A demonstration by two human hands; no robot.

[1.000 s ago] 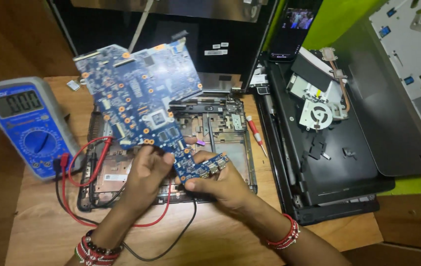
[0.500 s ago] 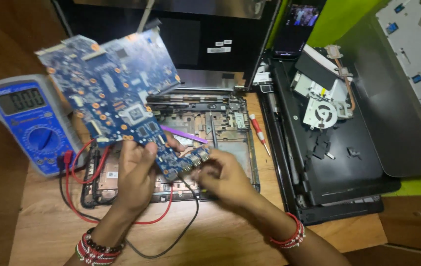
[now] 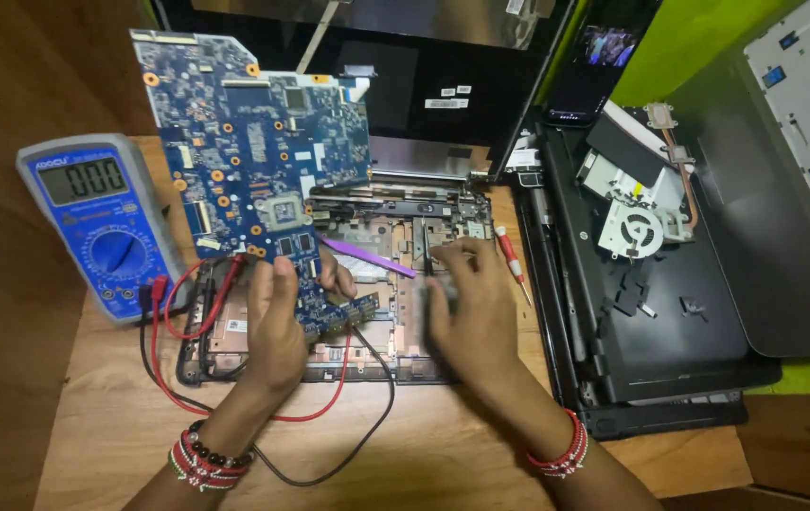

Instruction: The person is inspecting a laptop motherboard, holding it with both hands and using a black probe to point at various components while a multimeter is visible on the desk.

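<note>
Motherboard (image 3: pixel 253 161), blue, stands tilted upright over the open laptop base (image 3: pixel 386 246) on the bench (image 3: pixel 424 454). Left hand (image 3: pixel 277 326) grips its lower edge. Right hand (image 3: pixel 466 308) rests on the base, fingers bent; whether it holds something I cannot tell. A multimeter (image 3: pixel 102 222) lies to the left, its red and black leads (image 3: pixel 178 378) running under the hands. A screwdriver (image 3: pixel 511 260) lies just beside the right hand.

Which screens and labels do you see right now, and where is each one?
Multimeter: left on the table, blue case, grey rectangular display.
Phone: top centre-right, propped upright, dark body, lit screen.
White stickers: two small rectangles on the black laptop lid at the back.
</note>
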